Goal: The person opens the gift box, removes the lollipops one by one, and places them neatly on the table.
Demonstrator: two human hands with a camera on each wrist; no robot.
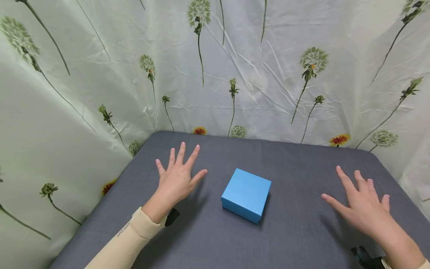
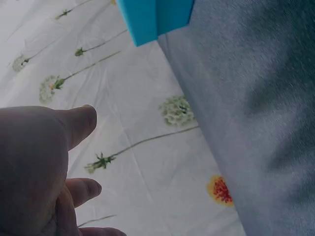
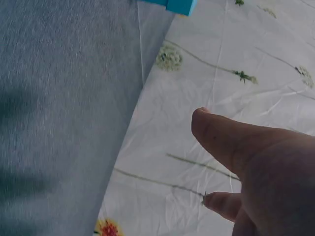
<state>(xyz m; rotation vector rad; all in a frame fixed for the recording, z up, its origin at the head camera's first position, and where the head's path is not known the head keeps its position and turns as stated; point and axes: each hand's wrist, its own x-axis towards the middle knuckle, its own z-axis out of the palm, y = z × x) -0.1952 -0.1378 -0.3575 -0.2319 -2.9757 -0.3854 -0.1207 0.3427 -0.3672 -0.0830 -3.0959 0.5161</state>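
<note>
A blue lidded box (image 1: 246,192) sits closed on the dark grey tabletop, between the two hands in the head view. To its left my left hand (image 1: 176,179) hovers with fingers spread, holding nothing. On the other side, farther from the box, my right hand (image 1: 366,207) is also spread above the table and holds nothing. Neither hand touches the box. In the left wrist view a corner of the box (image 2: 157,19) shows at the top, beyond the left thumb (image 2: 81,123). Only a sliver of the box (image 3: 182,6) appears in the right wrist view.
A grey cloth-covered table (image 1: 285,243) lies under both hands. White curtain (image 1: 262,74) printed with dandelions and flowers hangs behind it and along the left side. Dark straps or devices (image 1: 172,217) sit at the wrists.
</note>
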